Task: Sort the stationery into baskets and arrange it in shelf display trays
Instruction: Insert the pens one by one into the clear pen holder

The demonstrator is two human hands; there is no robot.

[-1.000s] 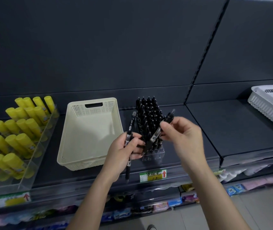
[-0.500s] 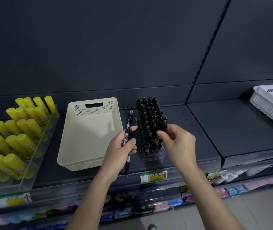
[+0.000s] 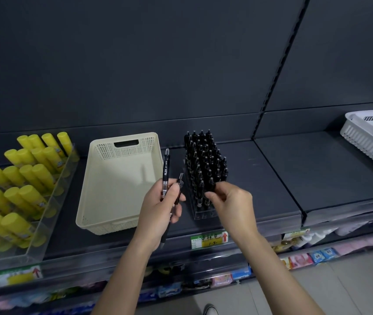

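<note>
Sitting on shelf (image 3: pixel 271 178) btwn cream basket (image 3: pixel 124 148) and far-R white basket (image 3: pixel 367 142), clear pen tray (image 3: pixel 203 215) is packed; L hand (image 3: pixel 160 212) grips two pens (image 3: pixel 166 169) beside it, R hand (image 3: pixel 233 205) pinches a front-row pen (image 3: pixel 210 187).

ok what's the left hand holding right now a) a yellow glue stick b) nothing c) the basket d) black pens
d: the left hand grips black pens that stick up above its fingers, while the basket and the glue sticks lie apart from it.
</note>
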